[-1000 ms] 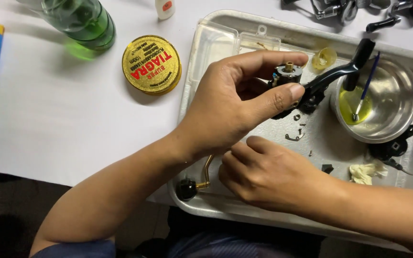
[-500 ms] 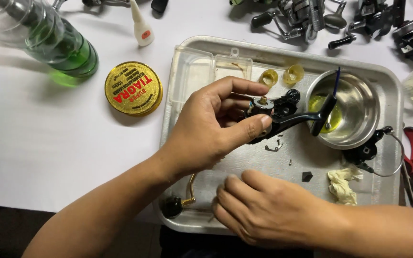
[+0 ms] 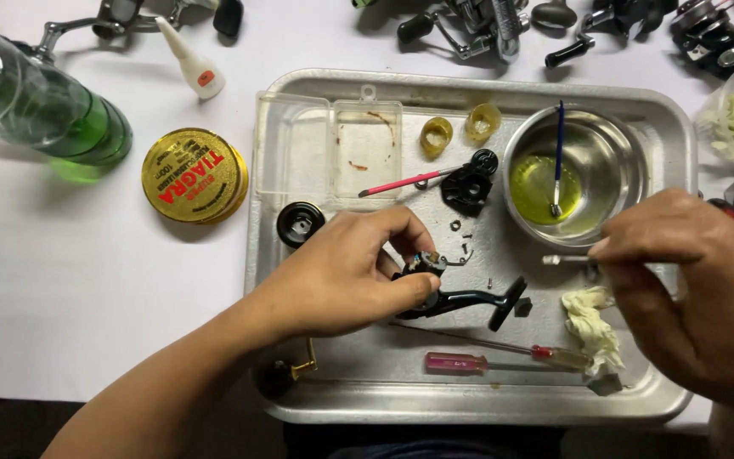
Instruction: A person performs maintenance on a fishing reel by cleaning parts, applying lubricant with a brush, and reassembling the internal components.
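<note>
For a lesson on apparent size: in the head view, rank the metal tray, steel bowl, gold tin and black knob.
1. metal tray
2. steel bowl
3. gold tin
4. black knob

The left hand point(image 3: 346, 276) lay palm down, its forearm running back toward the lower left. Its fingers curled inward, thumb and fingertips closed in a pinching grip at the hand's right edge. The right hand point(image 3: 698, 289) came in from the lower right, back upward, knuckles bent. Its thumb and forefinger met in a fine grip at the hand's upper left, well apart from the left grip.
</note>
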